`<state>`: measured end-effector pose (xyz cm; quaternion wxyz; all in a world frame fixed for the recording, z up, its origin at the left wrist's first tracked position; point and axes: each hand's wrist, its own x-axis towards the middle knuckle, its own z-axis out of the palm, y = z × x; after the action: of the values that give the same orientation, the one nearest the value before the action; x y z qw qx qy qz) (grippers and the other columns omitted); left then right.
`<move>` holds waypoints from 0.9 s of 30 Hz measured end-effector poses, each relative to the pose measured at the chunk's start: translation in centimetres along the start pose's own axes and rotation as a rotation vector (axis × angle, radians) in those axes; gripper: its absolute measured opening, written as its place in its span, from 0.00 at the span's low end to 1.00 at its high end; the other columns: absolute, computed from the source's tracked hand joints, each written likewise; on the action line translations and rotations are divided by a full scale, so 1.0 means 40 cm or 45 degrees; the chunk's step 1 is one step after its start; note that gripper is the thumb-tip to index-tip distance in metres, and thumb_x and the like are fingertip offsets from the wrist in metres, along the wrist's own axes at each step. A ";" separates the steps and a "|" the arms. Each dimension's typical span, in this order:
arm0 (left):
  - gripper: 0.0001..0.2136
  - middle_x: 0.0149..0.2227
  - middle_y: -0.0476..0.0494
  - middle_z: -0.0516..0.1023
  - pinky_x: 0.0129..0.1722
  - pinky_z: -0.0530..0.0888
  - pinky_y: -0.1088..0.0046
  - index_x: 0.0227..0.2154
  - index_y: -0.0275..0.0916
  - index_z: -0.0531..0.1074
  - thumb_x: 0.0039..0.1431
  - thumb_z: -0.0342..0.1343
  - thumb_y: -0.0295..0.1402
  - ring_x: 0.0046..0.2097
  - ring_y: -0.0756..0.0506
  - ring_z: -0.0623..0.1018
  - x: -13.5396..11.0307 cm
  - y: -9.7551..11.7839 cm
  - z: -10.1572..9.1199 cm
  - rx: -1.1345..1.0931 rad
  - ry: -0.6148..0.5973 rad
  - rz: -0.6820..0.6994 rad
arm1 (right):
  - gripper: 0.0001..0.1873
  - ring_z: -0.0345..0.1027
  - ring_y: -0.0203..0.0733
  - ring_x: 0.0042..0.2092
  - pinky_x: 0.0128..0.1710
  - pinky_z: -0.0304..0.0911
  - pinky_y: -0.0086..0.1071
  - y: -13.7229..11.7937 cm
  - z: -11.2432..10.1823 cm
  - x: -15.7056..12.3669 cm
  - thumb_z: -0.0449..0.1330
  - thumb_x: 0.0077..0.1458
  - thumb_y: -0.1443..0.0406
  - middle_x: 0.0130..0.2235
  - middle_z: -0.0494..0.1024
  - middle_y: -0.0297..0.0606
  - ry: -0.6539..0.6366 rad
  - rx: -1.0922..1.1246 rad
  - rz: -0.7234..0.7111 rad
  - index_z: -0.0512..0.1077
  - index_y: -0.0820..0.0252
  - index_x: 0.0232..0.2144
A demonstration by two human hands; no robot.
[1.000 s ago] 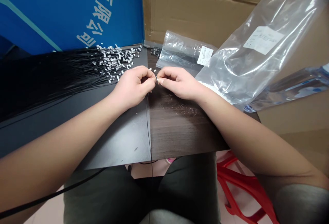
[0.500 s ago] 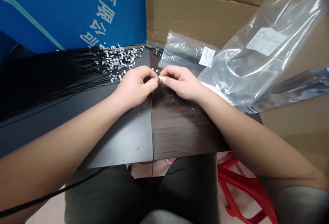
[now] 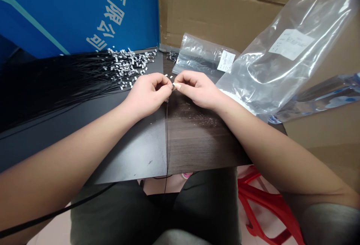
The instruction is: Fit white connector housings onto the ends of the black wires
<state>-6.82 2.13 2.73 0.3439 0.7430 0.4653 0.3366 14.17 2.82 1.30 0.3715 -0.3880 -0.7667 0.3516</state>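
My left hand (image 3: 147, 95) and my right hand (image 3: 198, 90) meet fingertip to fingertip above the dark table (image 3: 194, 140). The left hand's fingers are curled shut on the top end of a thin black cord (image 3: 166, 140) that hangs down over the table's front edge. The right hand pinches a tiny white tag (image 3: 173, 84) against that cord end. To the left lies a fanned bundle of black cords (image 3: 56, 83) whose ends carry several small white tags (image 3: 126, 66).
A blue printed box (image 3: 78, 12) and a brown carton (image 3: 219, 16) stand behind the table. A small clear bag (image 3: 202, 55) with black parts lies beyond the hands; a large clear bag (image 3: 284, 50) leans at the right. A red stool (image 3: 267, 207) shows below.
Both hands stay pinched together at the cord end; they have shifted very slightly, and the camera view has drifted a little.
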 end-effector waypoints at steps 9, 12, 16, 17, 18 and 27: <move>0.06 0.26 0.47 0.81 0.37 0.75 0.66 0.31 0.40 0.77 0.59 0.60 0.36 0.32 0.44 0.80 0.002 -0.009 0.002 -0.048 -0.030 -0.034 | 0.08 0.60 0.38 0.35 0.38 0.57 0.34 -0.004 -0.004 -0.004 0.62 0.65 0.61 0.33 0.71 0.33 -0.031 0.019 0.029 0.72 0.58 0.35; 0.05 0.26 0.47 0.81 0.37 0.76 0.66 0.31 0.40 0.77 0.60 0.60 0.35 0.31 0.44 0.80 0.002 -0.006 0.003 -0.068 -0.034 -0.045 | 0.08 0.60 0.38 0.35 0.38 0.57 0.35 -0.004 -0.005 -0.004 0.62 0.65 0.61 0.33 0.72 0.33 -0.033 0.007 0.031 0.73 0.58 0.35; 0.04 0.26 0.47 0.81 0.36 0.76 0.66 0.31 0.40 0.77 0.59 0.61 0.34 0.31 0.44 0.80 0.002 -0.004 0.005 -0.090 -0.039 -0.066 | 0.08 0.61 0.38 0.35 0.38 0.57 0.35 -0.004 -0.005 -0.003 0.62 0.65 0.61 0.33 0.72 0.33 -0.025 -0.014 0.034 0.73 0.59 0.35; 0.04 0.26 0.47 0.81 0.36 0.76 0.66 0.31 0.40 0.77 0.59 0.61 0.34 0.31 0.44 0.80 0.003 -0.006 0.005 -0.094 -0.038 -0.068 | 0.08 0.61 0.38 0.35 0.38 0.58 0.35 -0.003 -0.005 -0.004 0.62 0.65 0.61 0.33 0.72 0.33 -0.024 -0.015 0.031 0.73 0.59 0.35; 0.04 0.26 0.47 0.81 0.36 0.76 0.66 0.31 0.40 0.77 0.59 0.61 0.34 0.30 0.44 0.80 0.003 -0.007 0.006 -0.100 -0.037 -0.067 | 0.08 0.61 0.38 0.35 0.39 0.58 0.35 -0.003 -0.005 -0.004 0.62 0.65 0.61 0.33 0.72 0.33 -0.024 -0.017 0.029 0.73 0.59 0.35; 0.03 0.26 0.47 0.80 0.39 0.80 0.65 0.30 0.39 0.77 0.58 0.62 0.32 0.30 0.45 0.81 0.006 -0.009 0.006 -0.217 -0.044 -0.084 | 0.09 0.60 0.38 0.34 0.38 0.58 0.35 -0.001 -0.005 -0.003 0.63 0.65 0.59 0.32 0.71 0.32 -0.034 0.041 0.013 0.73 0.59 0.35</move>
<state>-6.72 2.41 2.36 0.4249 0.7009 0.4532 0.3505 14.36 2.75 1.40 0.3654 -0.3811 -0.7640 0.3709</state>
